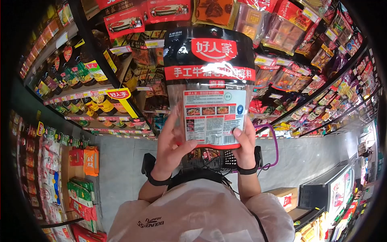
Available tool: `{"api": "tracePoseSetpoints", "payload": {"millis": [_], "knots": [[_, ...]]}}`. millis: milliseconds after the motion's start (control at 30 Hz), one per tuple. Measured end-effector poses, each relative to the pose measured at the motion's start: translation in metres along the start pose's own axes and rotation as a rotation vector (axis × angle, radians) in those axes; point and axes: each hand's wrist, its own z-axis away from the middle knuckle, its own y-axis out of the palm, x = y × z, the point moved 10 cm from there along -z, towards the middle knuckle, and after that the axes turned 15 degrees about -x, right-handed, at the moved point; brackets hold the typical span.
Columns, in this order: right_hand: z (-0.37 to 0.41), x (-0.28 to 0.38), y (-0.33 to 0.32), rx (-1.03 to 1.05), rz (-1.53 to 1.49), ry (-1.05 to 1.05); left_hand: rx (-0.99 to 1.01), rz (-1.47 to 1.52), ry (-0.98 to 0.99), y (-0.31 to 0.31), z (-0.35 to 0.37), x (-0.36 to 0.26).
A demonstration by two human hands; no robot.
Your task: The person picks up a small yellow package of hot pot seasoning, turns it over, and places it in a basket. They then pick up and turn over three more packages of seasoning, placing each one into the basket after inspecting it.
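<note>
A large pouch of hotpot base (pixel 209 86), black and red on top with a white printed label on its lower part, is held up in front of me. My left hand (pixel 171 147) grips its lower left side, the thumb lying across the bottom edge. At the lower right corner my right hand (pixel 244 145) holds it, thumb pressed on the front near the barcode. The fingers of both hands are partly hidden behind the pouch. Each wrist wears a black band.
Shelves of hanging packets (pixel 290 76) curve along the right. On the left stand shelves of bottles (pixel 80 76), with a yellow price sign (pixel 125 101) jutting out. A dark basket with a purple handle (pixel 276 145) is below my hands. A cardboard box (pixel 284 195) sits at lower right.
</note>
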Motion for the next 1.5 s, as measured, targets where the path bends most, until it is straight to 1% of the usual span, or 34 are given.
{"api": "tracePoseSetpoints", "payload": {"millis": [33,133,233,500,933,1133,1333,1500], "knots": [[-0.001,0.000,0.001,0.005,0.016,-0.008,-0.022,0.002,-0.003,-0.001,-0.001,-0.003],[-0.004,0.002,0.009,0.009,0.005,-0.021,0.015,0.026,-0.007,0.000,-0.004,-0.007],[-0.005,0.004,0.014,0.011,0.012,-0.038,-0.024,0.034,-0.005,-0.007,-0.005,-0.007],[-0.010,0.002,0.018,0.005,0.016,-0.032,-0.035,0.052,0.004,-0.015,-0.011,-0.004],[-0.013,-0.003,0.012,0.004,0.050,-0.030,-0.028,0.053,-0.020,-0.015,-0.014,-0.001],[-0.010,0.000,0.012,0.024,0.055,-0.025,-0.033,0.043,-0.001,-0.011,-0.012,-0.003],[-0.007,0.002,0.010,0.026,0.065,-0.034,0.002,0.038,-0.008,-0.007,-0.008,-0.004],[-0.005,0.000,0.009,0.037,0.062,-0.029,-0.017,0.034,-0.019,-0.007,-0.007,-0.005]]}}
